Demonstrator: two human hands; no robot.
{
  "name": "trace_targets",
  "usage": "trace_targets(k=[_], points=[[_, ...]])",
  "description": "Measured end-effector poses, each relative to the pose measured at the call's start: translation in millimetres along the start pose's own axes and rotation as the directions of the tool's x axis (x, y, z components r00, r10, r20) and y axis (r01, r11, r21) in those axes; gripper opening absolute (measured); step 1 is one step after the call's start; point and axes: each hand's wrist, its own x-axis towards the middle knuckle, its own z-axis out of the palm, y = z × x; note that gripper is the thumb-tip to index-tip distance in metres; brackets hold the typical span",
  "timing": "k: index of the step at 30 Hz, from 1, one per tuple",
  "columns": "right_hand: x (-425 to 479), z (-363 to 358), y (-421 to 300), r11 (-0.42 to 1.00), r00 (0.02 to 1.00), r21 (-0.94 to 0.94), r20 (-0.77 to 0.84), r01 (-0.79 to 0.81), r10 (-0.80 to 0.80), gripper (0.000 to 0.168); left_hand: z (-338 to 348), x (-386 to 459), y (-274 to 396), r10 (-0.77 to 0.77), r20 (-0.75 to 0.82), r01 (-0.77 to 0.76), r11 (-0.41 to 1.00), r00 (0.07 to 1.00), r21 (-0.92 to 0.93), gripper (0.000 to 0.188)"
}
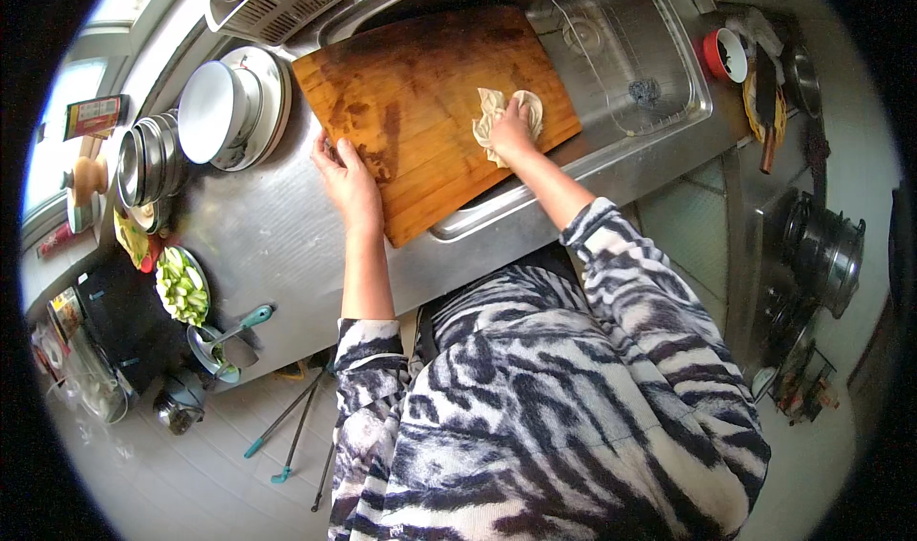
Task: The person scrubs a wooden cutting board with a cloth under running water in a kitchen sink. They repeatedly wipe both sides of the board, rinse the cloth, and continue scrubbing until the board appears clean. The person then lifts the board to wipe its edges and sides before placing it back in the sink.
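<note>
A wooden cutting board (430,104) with dark wet patches lies across the left part of a stainless steel sink (630,133), its near left corner over the steel counter. My left hand (349,183) is at the board's left edge, thumb on top and the other fingers at the side, partly hidden. On the board's right half, my right hand (514,131) presses a crumpled cream cloth (489,111), with its fingers bunched into it. A steel wool scourer (643,92) sits in the right part of the sink.
Stacked bowls and plates (209,111), steel bowls (147,158) and a plate of cut green vegetables (180,287) stand on the left. A spatula (240,330) rests over a bowl near the front edge. A white basket (283,4) is behind; a red bowl (725,55) and a cleaver (766,97) are at right.
</note>
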Motion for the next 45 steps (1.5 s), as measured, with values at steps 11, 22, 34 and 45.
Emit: trace_targets(k=[11, 22, 34, 45], points=[[-133, 31, -80, 0.704, 0.680, 0.089, 0.201, 0.704, -0.705, 0.045, -5, 5, -11, -0.019, 0.090, 0.035, 0.984, 0.996, -0.176, 0.042], [-82, 26, -69, 0.991, 0.989, -0.053, 0.065, -0.126, 0.129, 0.078, -3, 0, -7, 0.049, 0.058, -0.049, 0.999, 0.997, 0.004, 0.045], [15, -1, -3, 0.755, 0.752, 0.100, -0.073, -0.648, 0.655, 0.081, -1, -2, 0, 0.105, 0.049, -0.113, 0.971, 0.993, 0.212, 0.046], [107, -26, 70, 0.648, 0.615, 0.186, -0.208, -0.739, 0.761, 0.074, -7, -5, 0, 0.078, 0.002, -0.074, 0.946, 0.997, 0.315, 0.048]])
